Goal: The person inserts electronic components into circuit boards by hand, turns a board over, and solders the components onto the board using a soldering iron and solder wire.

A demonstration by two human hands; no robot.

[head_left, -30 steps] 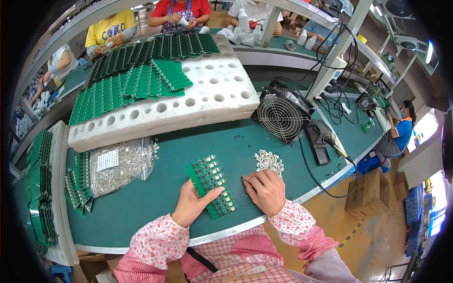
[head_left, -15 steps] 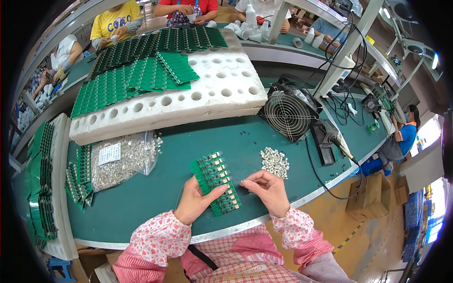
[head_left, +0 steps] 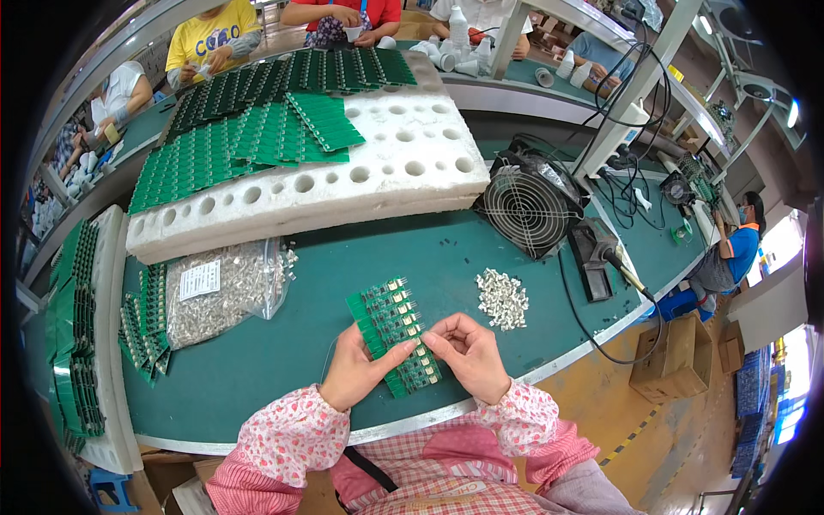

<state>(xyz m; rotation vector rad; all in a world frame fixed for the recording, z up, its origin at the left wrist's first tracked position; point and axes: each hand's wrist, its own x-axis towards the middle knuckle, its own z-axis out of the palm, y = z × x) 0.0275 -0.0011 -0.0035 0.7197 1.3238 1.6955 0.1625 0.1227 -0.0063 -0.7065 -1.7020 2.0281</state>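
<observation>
A green circuit board panel (head_left: 396, 330), lined with small pale components and thin upright pins, is tilted above the bench. My left hand (head_left: 356, 367) grips its left side, thumb across the top face. At the panel's right edge, my right hand (head_left: 468, 354) has its thumb and fingertips pinched against one of the components; whatever lies between those fingertips is too small to make out. To the right of that hand lies a loose pile of small whitish connectors (head_left: 502, 299). A clear plastic bag (head_left: 227, 296) of similar small parts rests left of the panel.
Behind my hands, a white foam block (head_left: 390, 184) with round holes bears stacked green boards (head_left: 215, 159). More boards (head_left: 73, 326) stand at the left. A black fan (head_left: 530, 206) and a soldering iron (head_left: 627, 273) beside its holder are on the right. Co-workers sit across the bench.
My right hand has moved left from beside the panel, and its fingertips now touch the panel's right edge. My left hand keeps its hold on the panel.
</observation>
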